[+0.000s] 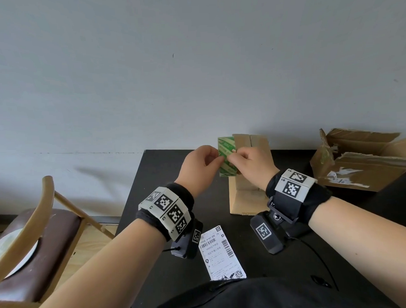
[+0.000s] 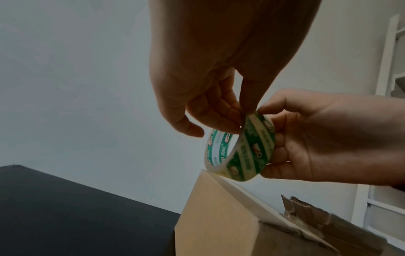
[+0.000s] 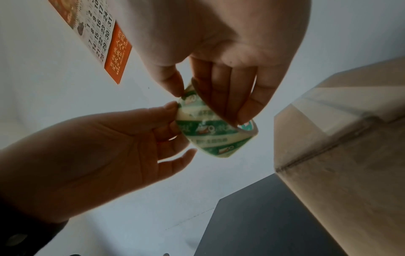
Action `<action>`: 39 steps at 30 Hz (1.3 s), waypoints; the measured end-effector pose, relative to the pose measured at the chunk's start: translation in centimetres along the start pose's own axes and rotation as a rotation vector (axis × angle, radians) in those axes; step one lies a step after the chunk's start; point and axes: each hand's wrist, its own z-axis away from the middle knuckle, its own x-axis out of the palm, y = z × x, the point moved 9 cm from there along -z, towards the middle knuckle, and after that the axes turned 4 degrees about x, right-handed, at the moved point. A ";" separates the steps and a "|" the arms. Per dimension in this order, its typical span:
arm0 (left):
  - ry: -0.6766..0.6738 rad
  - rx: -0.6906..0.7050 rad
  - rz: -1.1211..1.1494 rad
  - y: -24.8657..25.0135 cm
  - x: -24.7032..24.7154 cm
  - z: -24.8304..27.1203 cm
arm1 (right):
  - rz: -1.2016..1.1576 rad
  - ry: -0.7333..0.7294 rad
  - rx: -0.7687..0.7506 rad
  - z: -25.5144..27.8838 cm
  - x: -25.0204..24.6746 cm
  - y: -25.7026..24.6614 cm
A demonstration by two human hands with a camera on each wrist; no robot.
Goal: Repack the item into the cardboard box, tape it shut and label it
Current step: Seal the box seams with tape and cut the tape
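Observation:
A roll of green-printed tape (image 1: 225,157) is held in the air by both hands, just above the left edge of a small cardboard box (image 1: 246,195) standing on the black table (image 1: 166,178). My left hand (image 1: 215,159) pinches the roll's rim (image 2: 240,119) with thumb and fingers. My right hand (image 1: 236,157) grips the roll's outer face from the other side (image 3: 208,104). In the wrist views, the tape roll (image 2: 247,152) (image 3: 215,136) hangs over the box's top corner (image 2: 219,216). The box's top flaps lie folded down. A white shipping label (image 1: 220,252) lies near the table's front edge.
A larger torn, open cardboard box (image 1: 363,162) sits at the table's right rear. A wooden chair (image 1: 39,228) stands left of the table with a round flat object on its seat. The wall is close behind the table, and a calendar (image 3: 98,34) hangs on it.

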 end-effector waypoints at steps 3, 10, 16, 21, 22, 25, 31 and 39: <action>0.000 0.052 -0.029 0.4 0.0 0.1 | -0.071 0.001 0.030 0.0 0.1 0.3; -0.054 0.090 -0.023 0.7 0.5 0.4 | -0.196 -0.015 0.073 -0.3 -0.1 0.7; -0.037 -0.110 0.134 -0.8 0.7 -0.1 | -0.145 -0.108 -0.004 0.1 0.6 0.0; -0.043 -0.289 0.385 -1.9 0.9 0.0 | -0.041 -0.123 -0.043 0.5 0.9 -0.3; -0.034 -0.325 0.475 -2.1 0.9 0.1 | -0.031 -0.132 -0.046 0.5 1.0 -0.3; -0.013 -0.414 0.707 -2.2 1.1 0.5 | -0.038 -0.157 -0.048 0.6 1.3 -0.4; 0.033 -0.255 0.063 -2.4 -0.4 0.0 | -0.095 -0.103 0.002 0.0 0.8 0.0; -0.250 0.041 -0.077 -0.4 2.4 0.3 | -0.343 -0.105 0.117 -0.2 0.3 1.0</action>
